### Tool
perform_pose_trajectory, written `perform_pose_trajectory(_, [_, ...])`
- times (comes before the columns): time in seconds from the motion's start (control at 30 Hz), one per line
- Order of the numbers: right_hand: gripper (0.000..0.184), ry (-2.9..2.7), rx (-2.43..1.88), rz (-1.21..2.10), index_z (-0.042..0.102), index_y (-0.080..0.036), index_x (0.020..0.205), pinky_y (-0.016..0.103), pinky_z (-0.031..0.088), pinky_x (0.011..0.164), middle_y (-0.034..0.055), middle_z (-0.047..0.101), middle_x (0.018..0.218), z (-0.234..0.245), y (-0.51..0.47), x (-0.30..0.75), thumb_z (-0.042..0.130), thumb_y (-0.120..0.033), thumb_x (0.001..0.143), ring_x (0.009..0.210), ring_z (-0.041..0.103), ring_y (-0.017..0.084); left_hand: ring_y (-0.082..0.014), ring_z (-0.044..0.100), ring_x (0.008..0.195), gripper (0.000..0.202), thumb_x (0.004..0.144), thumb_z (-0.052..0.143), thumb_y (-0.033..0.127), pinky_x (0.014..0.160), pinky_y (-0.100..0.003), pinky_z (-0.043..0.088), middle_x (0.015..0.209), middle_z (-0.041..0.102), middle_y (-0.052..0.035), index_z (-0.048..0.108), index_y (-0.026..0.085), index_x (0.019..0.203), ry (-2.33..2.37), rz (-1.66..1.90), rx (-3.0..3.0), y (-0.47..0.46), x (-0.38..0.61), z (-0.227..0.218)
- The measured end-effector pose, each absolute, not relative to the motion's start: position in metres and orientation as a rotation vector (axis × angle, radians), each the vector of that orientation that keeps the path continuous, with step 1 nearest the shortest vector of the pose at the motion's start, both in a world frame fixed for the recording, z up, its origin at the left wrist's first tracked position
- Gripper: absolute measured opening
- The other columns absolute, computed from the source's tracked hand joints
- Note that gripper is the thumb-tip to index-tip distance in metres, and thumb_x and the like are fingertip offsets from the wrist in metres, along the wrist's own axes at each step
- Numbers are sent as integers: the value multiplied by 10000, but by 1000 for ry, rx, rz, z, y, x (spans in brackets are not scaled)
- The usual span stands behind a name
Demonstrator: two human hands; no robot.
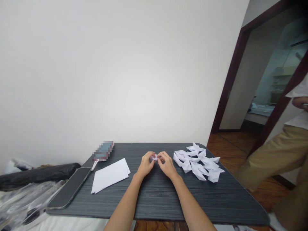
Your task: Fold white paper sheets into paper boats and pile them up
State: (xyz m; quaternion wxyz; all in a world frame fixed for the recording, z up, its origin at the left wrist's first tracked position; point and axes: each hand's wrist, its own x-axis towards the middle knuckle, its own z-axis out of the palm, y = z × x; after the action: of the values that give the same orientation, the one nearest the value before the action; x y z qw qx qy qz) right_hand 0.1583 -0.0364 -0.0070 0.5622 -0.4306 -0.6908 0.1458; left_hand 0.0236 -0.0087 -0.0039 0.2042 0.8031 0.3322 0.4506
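Between my two hands, over the middle of the dark table, is a small piece of folded white paper [156,157], mostly covered by fingers. My left hand [145,164] pinches its left side with thumb and fingertips. From the other side my right hand [166,164] closes its fingertips on the same paper. To the right of my right hand lies a loose group of several pointed folded-paper shapes [186,158]. Flat white paper sheets [110,176], slightly offset in a stack, lie left of my left hand.
A black phone [69,189] lies along the left edge of the table [158,205]. Behind it is a pixelated device [104,150]. Plastic-wrapped items [29,195] sit left of the table. A person in tan trousers [271,154] is at the right, near a doorway.
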Motion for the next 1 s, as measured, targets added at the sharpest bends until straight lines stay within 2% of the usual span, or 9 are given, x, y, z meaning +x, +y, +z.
perform_pose_trajectory(0.1, [135, -1598, -1025, 348, 509, -176, 817, 223, 445, 544, 30, 492, 812, -7, -36, 159, 403, -181, 734, 561, 501, 91, -139, 523, 801, 151, 688, 439, 94, 723, -270, 429, 903, 570, -51, 543, 156, 778, 987, 1281, 2250, -9, 23, -3])
perform_pose_trajectory(0.23, [296, -1686, -1018, 374, 466, -201, 1016, 222, 449, 553, 53, 477, 959, -4, -41, 157, 403, -160, 730, 570, 501, 79, -132, 524, 769, 178, 703, 427, 103, 704, -261, 428, 868, 574, -48, 539, 159, 830, 1020, 1321, 2246, -10, 25, -2])
perform_pose_trajectory(0.3, [341, -1737, -998, 370, 453, -214, 1059, 233, 454, 594, 59, 473, 991, -3, -43, 156, 401, -144, 729, 607, 511, 87, -132, 525, 770, 199, 708, 423, 99, 708, -260, 426, 841, 574, -44, 535, 163, 859, 999, 1320, 2274, -12, 25, -1])
perform_pose_trajectory(0.53, [176, -1754, -999, 312, 512, -184, 846, 267, 450, 663, 43, 510, 833, -6, -41, 158, 396, -122, 729, 722, 514, 137, -152, 498, 935, 145, 736, 430, 120, 830, -303, 388, 995, 542, -77, 540, 158, 822, 912, 1311, 2378, -11, 24, -3])
perform_pose_trajectory(0.7, [155, -1763, -989, 295, 497, -183, 821, 274, 448, 672, 46, 498, 841, -7, -40, 160, 394, -113, 730, 748, 506, 144, -170, 468, 997, 135, 747, 436, 140, 869, -338, 364, 1083, 493, -88, 554, 159, 811, 956, 1324, 2392, -7, 21, -7])
perform_pose_trajectory(0.87, [137, -1793, -983, 284, 484, -186, 780, 275, 441, 671, 49, 485, 855, -7, -42, 161, 388, -108, 720, 726, 499, 138, -160, 505, 902, 203, 758, 424, 144, 809, -321, 400, 960, 541, -78, 528, 173, 930, 935, 1212, 2448, -9, 19, -3])
perform_pose_trajectory(1.0, [147, -1804, -984, 273, 479, -188, 779, 268, 432, 672, 46, 479, 853, -6, -43, 162, 378, -102, 716, 712, 495, 131, -151, 510, 859, 203, 769, 420, 172, 780, -299, 410, 909, 543, -69, 530, 174, 940, 908, 1221, 2449, -12, 20, -1])
